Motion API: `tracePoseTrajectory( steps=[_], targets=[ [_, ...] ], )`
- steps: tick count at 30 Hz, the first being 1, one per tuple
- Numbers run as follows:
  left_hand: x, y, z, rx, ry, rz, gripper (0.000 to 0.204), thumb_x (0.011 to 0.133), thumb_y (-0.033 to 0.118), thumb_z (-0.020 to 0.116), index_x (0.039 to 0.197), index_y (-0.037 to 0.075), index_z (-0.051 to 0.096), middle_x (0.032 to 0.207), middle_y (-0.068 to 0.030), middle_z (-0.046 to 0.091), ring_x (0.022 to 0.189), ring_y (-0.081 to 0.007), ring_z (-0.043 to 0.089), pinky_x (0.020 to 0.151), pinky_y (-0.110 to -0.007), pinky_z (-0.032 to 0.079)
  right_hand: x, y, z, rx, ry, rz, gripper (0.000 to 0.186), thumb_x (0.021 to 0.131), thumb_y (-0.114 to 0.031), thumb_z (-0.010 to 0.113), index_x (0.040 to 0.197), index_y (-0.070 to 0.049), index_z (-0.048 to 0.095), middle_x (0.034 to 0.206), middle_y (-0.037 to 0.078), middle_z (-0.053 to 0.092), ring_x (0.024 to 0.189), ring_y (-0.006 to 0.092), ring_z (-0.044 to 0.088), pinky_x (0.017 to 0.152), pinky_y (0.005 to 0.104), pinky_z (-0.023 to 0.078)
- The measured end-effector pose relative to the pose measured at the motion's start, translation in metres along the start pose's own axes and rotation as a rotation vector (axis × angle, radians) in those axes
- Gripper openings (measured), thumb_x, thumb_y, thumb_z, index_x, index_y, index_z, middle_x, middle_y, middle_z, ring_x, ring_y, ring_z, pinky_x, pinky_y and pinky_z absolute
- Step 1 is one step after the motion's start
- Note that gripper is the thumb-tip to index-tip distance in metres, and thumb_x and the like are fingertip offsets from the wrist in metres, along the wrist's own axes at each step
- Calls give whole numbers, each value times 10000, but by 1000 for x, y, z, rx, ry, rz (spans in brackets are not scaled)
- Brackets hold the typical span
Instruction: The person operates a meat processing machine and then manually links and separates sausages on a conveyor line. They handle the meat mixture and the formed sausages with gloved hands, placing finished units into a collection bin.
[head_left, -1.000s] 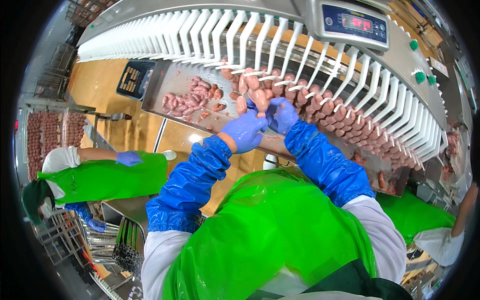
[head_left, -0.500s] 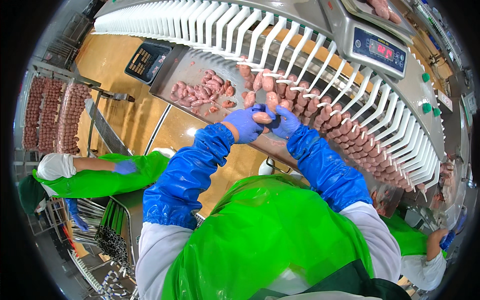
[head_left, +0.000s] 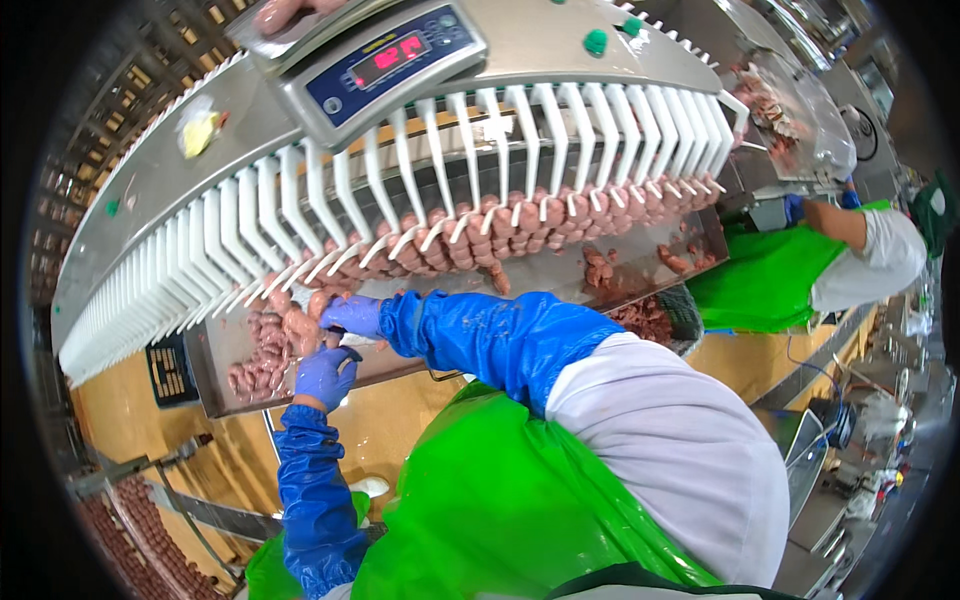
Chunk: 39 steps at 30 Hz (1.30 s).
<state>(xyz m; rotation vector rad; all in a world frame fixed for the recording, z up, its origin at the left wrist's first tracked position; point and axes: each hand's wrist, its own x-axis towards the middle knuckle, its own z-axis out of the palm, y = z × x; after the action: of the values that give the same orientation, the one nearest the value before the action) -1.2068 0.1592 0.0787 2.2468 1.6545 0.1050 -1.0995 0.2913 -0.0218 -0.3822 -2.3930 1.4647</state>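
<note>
Both my hands, in purple-blue gloves, are at the left end of a line of linked pink sausages. My right hand (head_left: 352, 314) is closed round the edge of a sausage link (head_left: 317, 303) just under the white hooks. Below it, my left hand (head_left: 325, 376) has its fingers bent up against a sausage (head_left: 302, 328) in the same string; its fingertips are partly hidden. Loose sausages (head_left: 262, 365) lie in a heap on the metal tray (head_left: 225, 402) beside my left hand. Many linked sausages (head_left: 480, 240) hang on the row of white hooks (head_left: 375, 175).
A digital scale (head_left: 385, 65) with sausages on its pan stands above the hooks. Meat scraps (head_left: 598, 268) lie on the tray's right part, over a dark crate (head_left: 686, 315) of meat. A co-worker in a green apron (head_left: 770, 275) stands at right. A black crate (head_left: 172, 372) sits at left.
My view has swung to the right, so the scale and hooks appear further left. My hands have moved apart slightly, and the sausage held between them has shifted.
</note>
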Motion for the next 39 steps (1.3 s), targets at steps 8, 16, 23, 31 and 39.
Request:
tracePoseTrajectory(
  steps=[8,16,23,31,39],
  targets=[
    [26,-28,26,71,209,45,301,759,80,671,1055,133,690,1207,-215,551,1143,-395,513,996,-468,392,-40,30,-27,514,58,296,434,959,-425,511,1301,-169,589,1370,86,535,1252,214,484,1023,336,407],
    [3,-97,170,-291,9,-496,573,809,278,724,1307,89,513,1326,-274,495,1264,-401,455,1043,-433,384,-293,96,-55,137,275,461,436,954,-416,543,1245,-94,593,1190,128,624,1102,249,585,983,340,432],
    [107,-32,233,-704,22,-657,652,715,298,817,1241,43,528,1191,-169,634,1059,-273,632,905,-380,499,-482,92,-92,167,796,784,380,951,-331,559,1140,-11,635,1127,141,658,1046,252,621,936,351,462],
    [242,88,293,-219,-66,-435,924,578,448,856,1339,81,481,1192,-193,583,1121,-336,553,983,-408,430,-632,141,-195,-115,1003,1181,506,851,-404,646,1185,-24,619,1185,207,623,1133,330,582,971,380,453],
    [284,286,355,-803,-302,-221,825,674,360,768,1361,25,459,1280,-219,542,1194,-366,508,1043,-428,398,-672,206,-224,-199,745,1536,640,807,-456,633,1253,-5,547,1172,263,604,1141,401,557,953,423,471]
  ],
)
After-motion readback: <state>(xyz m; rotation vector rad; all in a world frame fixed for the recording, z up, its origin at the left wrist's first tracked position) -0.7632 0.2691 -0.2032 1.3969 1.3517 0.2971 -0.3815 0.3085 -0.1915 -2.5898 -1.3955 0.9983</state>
